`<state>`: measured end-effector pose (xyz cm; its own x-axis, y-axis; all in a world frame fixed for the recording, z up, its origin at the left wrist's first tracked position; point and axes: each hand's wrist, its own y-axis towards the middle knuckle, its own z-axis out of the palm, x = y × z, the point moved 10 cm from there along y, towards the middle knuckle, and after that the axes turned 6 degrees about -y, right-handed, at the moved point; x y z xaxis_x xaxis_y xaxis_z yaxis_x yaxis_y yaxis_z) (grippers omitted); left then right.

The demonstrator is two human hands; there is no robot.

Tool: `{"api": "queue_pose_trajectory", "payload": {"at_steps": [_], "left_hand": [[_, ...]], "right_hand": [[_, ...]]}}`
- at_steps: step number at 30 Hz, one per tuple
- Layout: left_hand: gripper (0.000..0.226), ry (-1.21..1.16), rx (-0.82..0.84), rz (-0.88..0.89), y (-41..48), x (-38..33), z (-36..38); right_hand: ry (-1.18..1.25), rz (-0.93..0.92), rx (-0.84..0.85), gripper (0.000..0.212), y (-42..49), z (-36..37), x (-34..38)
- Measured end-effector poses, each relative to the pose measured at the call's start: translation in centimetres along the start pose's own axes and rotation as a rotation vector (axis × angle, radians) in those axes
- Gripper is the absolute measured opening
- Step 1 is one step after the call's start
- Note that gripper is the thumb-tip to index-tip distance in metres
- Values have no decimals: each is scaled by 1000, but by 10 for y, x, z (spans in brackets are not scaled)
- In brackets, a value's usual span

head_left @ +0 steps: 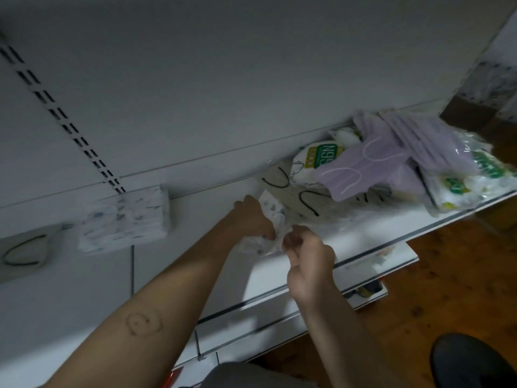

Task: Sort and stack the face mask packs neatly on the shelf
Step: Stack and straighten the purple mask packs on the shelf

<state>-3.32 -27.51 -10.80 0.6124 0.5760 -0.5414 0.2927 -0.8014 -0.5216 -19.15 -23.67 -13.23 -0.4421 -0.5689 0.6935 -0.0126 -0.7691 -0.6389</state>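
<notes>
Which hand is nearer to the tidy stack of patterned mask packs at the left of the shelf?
Left. The left hand lies right of the stack; the right hand is farther right. Both grip one loose pack.

- White mask packs with blue-grey pattern: one squared stack (124, 219), pack number not readable; one loose patterned pack (272, 218), gripped by both hands.
- Grey mask with black ear loop (25, 247): one.
- Lilac mask packs (372, 163): one heap, number not readable.
- White plastic packs with green printed labels (324, 159): three labels are counted.
- Cream packs with black ear loops (288, 191): blurred, uncounted.
- Hands: two, left hand (254, 217) and right hand (310, 261).
- White shelf boards (363, 229): three are seen.
</notes>
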Motion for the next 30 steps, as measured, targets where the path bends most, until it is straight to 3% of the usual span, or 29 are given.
{"api": "queue_pose_trajectory", "payload": {"at_steps": [2,3,8,12,15,18,21,24,27,30], "left_hand": [[39,-100,21,10,-4,6,-3],[33,-124,44,23,-8,7,-3],[29,-287,122,32,-26,25,-7],[51,-434,156,46,-51,43,-10],[77,-599,123,84,-69,63,-18],[90,-709,61,143,-83,80,-28],[73,-908,-141,238,-93,92,-60],[52,-851,-372,395,-107,93,-97],[41,-733,-501,454,-119,96,-109],[43,-706,-479,422,-115,115,-92]], "right_hand": [[67,128,53,7,-1,8,-9],[24,163,91,9,0,11,-13],[-233,189,202,22,-1,28,-25],[-292,209,296,37,-12,45,-38],[-283,203,335,31,-26,60,-50],[-322,28,342,27,-31,76,-43],[-460,-270,405,29,-45,105,-18],[-666,-577,510,33,-73,138,9],[-697,-651,601,38,-80,153,7],[-760,-675,579,46,-69,150,-9]]}}
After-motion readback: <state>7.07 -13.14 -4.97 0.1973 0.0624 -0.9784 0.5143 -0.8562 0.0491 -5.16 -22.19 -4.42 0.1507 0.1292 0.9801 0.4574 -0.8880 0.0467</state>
